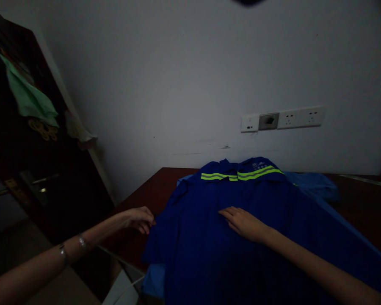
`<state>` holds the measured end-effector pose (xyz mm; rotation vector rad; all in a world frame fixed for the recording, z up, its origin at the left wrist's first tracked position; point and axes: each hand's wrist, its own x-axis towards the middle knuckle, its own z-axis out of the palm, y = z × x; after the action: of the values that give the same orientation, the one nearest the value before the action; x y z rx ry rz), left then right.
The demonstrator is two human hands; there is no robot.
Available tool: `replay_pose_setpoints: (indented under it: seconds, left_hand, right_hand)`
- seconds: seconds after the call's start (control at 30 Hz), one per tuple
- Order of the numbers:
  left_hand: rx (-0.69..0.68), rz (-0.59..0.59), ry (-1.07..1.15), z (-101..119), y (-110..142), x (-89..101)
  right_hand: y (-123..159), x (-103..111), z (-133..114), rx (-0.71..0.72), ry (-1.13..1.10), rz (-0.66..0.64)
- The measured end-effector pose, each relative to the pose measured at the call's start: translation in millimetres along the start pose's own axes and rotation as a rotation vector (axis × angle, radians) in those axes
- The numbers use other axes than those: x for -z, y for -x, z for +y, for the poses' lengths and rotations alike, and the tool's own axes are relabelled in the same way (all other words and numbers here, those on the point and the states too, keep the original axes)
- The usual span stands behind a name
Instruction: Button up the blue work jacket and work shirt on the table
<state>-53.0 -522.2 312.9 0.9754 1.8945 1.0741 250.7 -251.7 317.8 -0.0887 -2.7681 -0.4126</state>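
Observation:
A dark blue work jacket [203,228] with yellow-green and grey reflective stripes lies spread out, its collar end toward the wall. Beneath it, lighter blue cloth [317,185] sticks out at the right, and a corner of similar cloth shows at the lower left. At the jacket's left edge, my left hand [140,219] has its fingers curled and pinched on the sleeve fabric. My right hand [243,222] rests palm down on the middle of the jacket, fingers extended and holding nothing.
The dark red-brown table [149,186] stands against a white wall carrying sockets and a switch [284,119]. A dark door [51,178] with a green cloth [28,91] hanging on it is at the left. A white cable [128,289] runs below the table's left edge.

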Motion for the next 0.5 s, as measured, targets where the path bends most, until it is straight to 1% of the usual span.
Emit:
replay_pose_setpoints:
  seconds: [0.13, 0.23, 0.3, 0.4, 0.5]
  left_hand:
    - [-0.023, -0.012, 0.063, -0.4, 0.8, 13.6]
    - [-0.067, 0.041, 0.11, -2.8, -0.6, 23.4]
    - [-0.13, 0.08, 0.102, -4.1, -3.1, 33.6]
    - [-0.204, 0.191, 0.04, -4.6, -8.5, 59.1]
    - [-0.145, 0.333, -0.013, -2.3, -12.6, 92.9]
  right_hand:
    - [0.6, -0.5, -0.4, -0.001, -0.01, 0.011]
    - [0.8, -2.0, 0.4, 0.003, 0.002, 0.013]
    - [0.8, -2.9, 0.8, 0.005, 0.016, 0.018]
    - [0.7, -3.7, 0.8, 0.011, 0.041, 0.023]
    - [0.2, -4.3, 1.0, 0.015, 0.06, 0.021]
